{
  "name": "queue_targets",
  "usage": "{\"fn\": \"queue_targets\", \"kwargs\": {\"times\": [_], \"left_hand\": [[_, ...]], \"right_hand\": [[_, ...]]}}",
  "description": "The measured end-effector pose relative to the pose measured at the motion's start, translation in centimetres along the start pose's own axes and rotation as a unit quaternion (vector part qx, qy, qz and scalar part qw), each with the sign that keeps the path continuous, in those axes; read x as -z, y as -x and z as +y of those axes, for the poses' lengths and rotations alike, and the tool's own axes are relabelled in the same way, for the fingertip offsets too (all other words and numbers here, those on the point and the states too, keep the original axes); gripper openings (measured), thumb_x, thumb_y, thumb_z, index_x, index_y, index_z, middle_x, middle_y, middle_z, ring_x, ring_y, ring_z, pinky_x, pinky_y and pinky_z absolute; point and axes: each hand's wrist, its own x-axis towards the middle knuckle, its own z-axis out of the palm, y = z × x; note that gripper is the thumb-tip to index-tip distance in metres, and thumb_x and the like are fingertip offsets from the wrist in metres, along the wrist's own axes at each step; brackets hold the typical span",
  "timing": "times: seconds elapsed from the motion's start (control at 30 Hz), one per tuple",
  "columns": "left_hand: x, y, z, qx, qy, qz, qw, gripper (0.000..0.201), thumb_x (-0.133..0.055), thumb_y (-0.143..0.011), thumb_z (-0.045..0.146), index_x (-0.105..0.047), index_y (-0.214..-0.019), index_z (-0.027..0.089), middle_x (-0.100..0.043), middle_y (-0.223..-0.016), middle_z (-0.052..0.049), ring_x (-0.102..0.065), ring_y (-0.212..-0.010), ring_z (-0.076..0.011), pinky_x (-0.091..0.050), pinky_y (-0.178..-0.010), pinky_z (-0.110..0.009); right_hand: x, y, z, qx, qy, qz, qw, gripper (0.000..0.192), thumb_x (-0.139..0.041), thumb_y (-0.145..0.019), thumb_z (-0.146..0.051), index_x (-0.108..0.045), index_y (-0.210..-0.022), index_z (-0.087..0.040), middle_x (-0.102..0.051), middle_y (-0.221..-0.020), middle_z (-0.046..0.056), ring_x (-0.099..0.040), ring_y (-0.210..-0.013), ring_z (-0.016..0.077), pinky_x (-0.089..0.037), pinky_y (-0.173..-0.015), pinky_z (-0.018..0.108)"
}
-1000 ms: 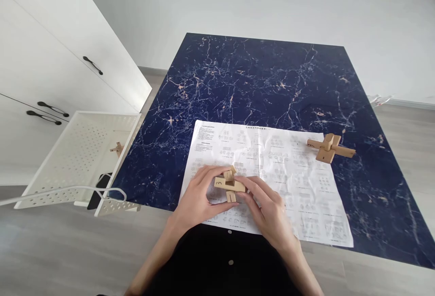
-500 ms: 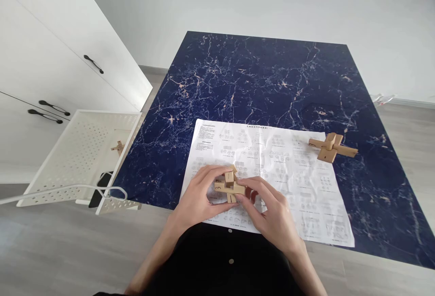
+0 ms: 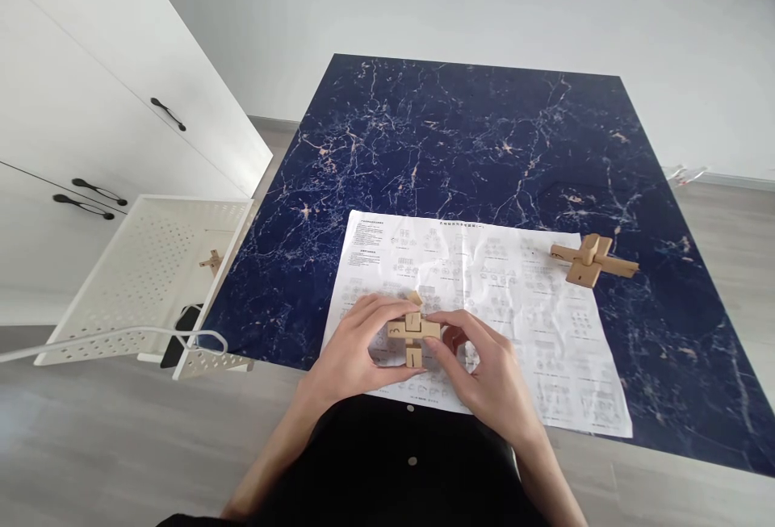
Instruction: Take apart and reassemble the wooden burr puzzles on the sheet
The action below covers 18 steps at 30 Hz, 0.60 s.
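Between my two hands is a wooden interlocking puzzle (image 3: pixel 413 332), made of crossing notched bars with dark marks on some faces. My left hand (image 3: pixel 345 345) grips it from the left, its fingers at the far end and its thumb at the near end. On the other side, my right hand (image 3: pixel 484 365) pinches the right end of the crossbar between thumb and fingers. Beneath both hands lies a creased instruction sheet (image 3: pixel 526 333) printed with small diagrams. Over the sheet's right edge sits a second wooden puzzle (image 3: pixel 590 259), cross-shaped and assembled.
The dark blue marbled table (image 3: pixel 460 140) extends beyond the sheet. Left of it stands a white perforated bin (image 3: pixel 115 285) holding a small wooden cross (image 3: pixel 211 261) and a black object (image 3: pixel 180 337). A white cable (image 3: pixel 121 339) crosses the bin; white cabinets stand behind.
The crossbar and the upper block in my hands now sit closer together, and the gap between them has closed. The puzzle has shifted slightly right. Both hands keep their grip.
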Motion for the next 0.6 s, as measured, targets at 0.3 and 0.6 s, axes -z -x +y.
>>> {"fn": "queue_targets", "kwargs": {"times": [0.3,0.6], "left_hand": [[0.32,-0.15,0.09,0.024,0.012,-0.017,0.999,0.067,-0.094,-0.081,0.035,-0.061,-0.14,0.032,-0.074,-0.132,-0.006,-0.069,-0.124,-0.0314,-0.054,-0.111,-0.05],[0.65,-0.17,0.59,0.079,0.058,-0.014,0.995,0.064,-0.097,-0.074,0.037,-0.067,-0.13,0.028,-0.074,-0.124,-0.006,-0.07,-0.114,-0.0304,-0.057,-0.101,-0.046]], "right_hand": [[0.08,0.01,0.19,-0.045,-0.019,-0.026,0.998,0.029,-0.062,-0.108,-0.047,-0.074,-0.123,-0.024,-0.072,-0.083,0.004,-0.069,-0.071,0.0209,-0.061,-0.06,0.031],[0.0,-0.33,0.18,-0.036,-0.053,-0.021,0.998,0.025,-0.066,-0.107,-0.047,-0.075,-0.113,-0.025,-0.074,-0.086,0.003,-0.069,-0.071,0.0192,-0.062,-0.063,0.031]]}}
